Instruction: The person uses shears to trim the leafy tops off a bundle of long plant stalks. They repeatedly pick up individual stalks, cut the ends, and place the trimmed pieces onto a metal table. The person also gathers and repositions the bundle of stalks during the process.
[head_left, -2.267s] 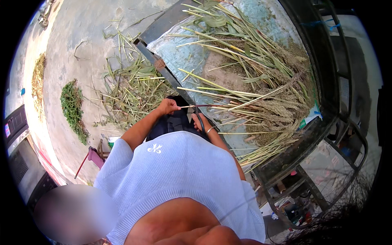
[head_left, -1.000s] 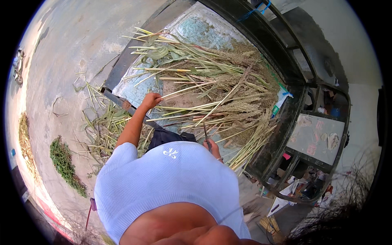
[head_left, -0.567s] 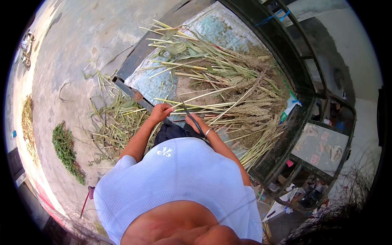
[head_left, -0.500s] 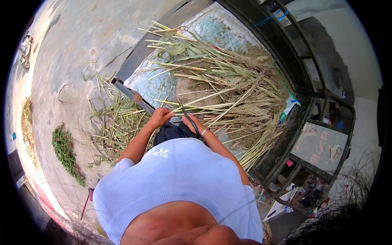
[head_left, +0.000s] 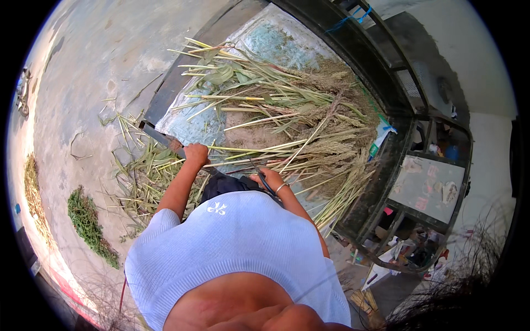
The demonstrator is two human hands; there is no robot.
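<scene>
Grey panel (head_left: pixel 411 190), reddish markings (head_left: pixel 422 204), beyond stalks (head_left: pixel 281 148)

We log a pale-blue knit top (head_left: pixel 237 237): short sleeves (head_left: pixel 164 219), fine ribbing, wide ribbed neckline (head_left: pixel 237 268). White looped motif (head_left: pixel 216 208) on chest. We also tag a thin, light bangle (head_left: pixel 281 187), right wrist (head_left: pixel 285 192); dark clothing (head_left: pixel 223 186) at the lap.

Stalks (head_left: pixel 248 149): we see yellow-green
Seed heads (head_left: pixel 345 132): grey-brown
Sheet (head_left: pixel 268 44): white, mottled turquoise
Sweater (head_left: pixel 232 243): we find pale blue, ribbed, white motif
</scene>
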